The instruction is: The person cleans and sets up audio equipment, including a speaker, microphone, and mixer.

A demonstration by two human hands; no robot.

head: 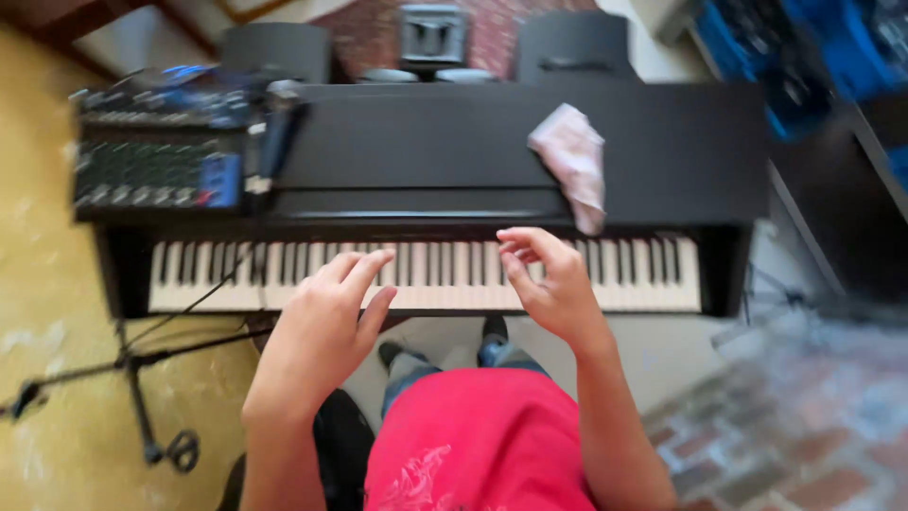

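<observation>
A person in a red shirt (478,440) sits at a black piano (473,151), seen from above, with both bare hands over the keys (435,274). The left hand (326,317) hovers left of the keyboard's middle, empty, its fingers held together and stretched toward the far side, fingertips over the white keys; whether they press down cannot be told through the blur. The right hand (549,279) sits just right of the middle, also empty, its fingers loosely curled and spread over the keys, the thumb tucked toward the far edge.

The keys run left to right across the middle of the scene, near the person's knees. On the piano's flat top, far from the right hand, lies a crumpled pink cloth (572,161), one corner hanging over the edge toward the keys. At the far left end of the top stands a mixer (151,156) with rows of knobs, and a microphone (274,132) lies just beside it. A thin cable (203,298) drops across the left keys to a black stand (142,388) on the yellowish floor at near left. Brick paving (804,416) shows at near right. Two dark speakers (279,52) stand beyond the piano on the far side.
</observation>
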